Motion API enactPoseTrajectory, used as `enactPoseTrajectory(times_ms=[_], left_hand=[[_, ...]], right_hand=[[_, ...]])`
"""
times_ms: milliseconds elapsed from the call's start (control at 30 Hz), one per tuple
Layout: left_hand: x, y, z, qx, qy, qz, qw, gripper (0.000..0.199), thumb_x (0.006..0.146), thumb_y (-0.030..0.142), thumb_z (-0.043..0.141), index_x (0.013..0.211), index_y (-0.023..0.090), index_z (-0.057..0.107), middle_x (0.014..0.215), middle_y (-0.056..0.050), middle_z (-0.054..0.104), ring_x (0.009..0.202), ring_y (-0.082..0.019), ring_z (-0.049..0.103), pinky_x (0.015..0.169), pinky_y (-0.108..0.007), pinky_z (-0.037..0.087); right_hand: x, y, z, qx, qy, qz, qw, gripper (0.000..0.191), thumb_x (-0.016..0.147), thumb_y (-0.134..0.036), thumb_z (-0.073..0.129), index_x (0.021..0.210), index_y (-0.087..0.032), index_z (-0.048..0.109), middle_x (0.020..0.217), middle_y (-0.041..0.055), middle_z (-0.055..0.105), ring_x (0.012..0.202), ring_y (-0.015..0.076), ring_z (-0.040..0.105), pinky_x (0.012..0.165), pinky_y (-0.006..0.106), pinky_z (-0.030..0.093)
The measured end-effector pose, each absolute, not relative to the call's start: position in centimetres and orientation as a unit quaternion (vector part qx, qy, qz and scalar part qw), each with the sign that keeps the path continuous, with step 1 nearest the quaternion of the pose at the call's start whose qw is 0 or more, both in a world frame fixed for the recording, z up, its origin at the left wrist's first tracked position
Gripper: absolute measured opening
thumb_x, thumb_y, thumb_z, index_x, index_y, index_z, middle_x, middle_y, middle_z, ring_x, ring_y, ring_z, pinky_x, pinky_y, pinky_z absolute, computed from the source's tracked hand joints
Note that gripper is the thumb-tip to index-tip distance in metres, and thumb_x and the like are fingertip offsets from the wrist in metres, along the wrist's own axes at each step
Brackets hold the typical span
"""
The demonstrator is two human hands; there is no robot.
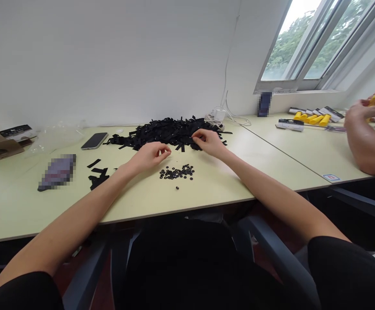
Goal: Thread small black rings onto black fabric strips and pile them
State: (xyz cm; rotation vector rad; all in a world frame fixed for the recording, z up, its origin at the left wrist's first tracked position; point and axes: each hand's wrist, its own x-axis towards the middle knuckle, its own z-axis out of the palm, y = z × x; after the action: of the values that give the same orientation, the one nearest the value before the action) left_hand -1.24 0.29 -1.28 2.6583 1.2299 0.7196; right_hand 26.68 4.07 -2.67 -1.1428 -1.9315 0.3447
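A heap of short black fabric strips (164, 131) lies along the wall side of the table. My right hand (209, 143) reaches in at the heap's right front, its fingertips pinched together on a black strip at the edge. To the left, my left hand (150, 156) hovers in front of the heap with curled fingers and the thumb close to the index finger. Anything between those fingertips is too small to make out. Between my forearms are scattered small black rings (176, 172), with a single black piece (177, 187) apart from them, nearer the table edge.
Several loose black strips (99, 176) lie beside my left forearm. Further left are a phone (94, 141), a blurred purplish packet (58, 171), clear plastic and cardboard (0, 148). A white charger (219, 114) sits behind the heap. At right, another person's hands (361, 110) hold something yellow near yellow-handled tools (313, 119).
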Motion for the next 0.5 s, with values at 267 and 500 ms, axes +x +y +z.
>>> enactPoseTrajectory(times_ms=[267,500], left_hand=[[-9.1,2.7,2.1,0.777,0.621,0.040,0.097,0.037,0.067,0.055,0.086,0.071,0.021,0.073,0.067,-0.009,0.068,0.064,-0.025,0.062,0.061,-0.033,0.045],[-15.1,3.2,2.3,0.782,0.570,0.129,0.215,0.044,0.048,0.018,0.102,0.071,0.015,0.064,0.044,0.004,0.054,0.052,-0.019,0.062,0.054,-0.031,0.056]], right_hand=[[29.0,5.8,-3.0,-0.505,-0.697,0.088,0.502,0.044,0.089,-0.034,0.064,0.130,-0.019,0.061,0.134,0.0178,0.058,0.102,0.0271,0.064,0.090,0.046,0.055],[26.5,4.3,-4.2,-0.459,-0.767,0.160,0.419,0.026,0.091,-0.032,0.064,0.113,-0.018,0.067,0.124,0.0156,0.058,0.100,0.0242,0.067,0.089,0.042,0.056]])
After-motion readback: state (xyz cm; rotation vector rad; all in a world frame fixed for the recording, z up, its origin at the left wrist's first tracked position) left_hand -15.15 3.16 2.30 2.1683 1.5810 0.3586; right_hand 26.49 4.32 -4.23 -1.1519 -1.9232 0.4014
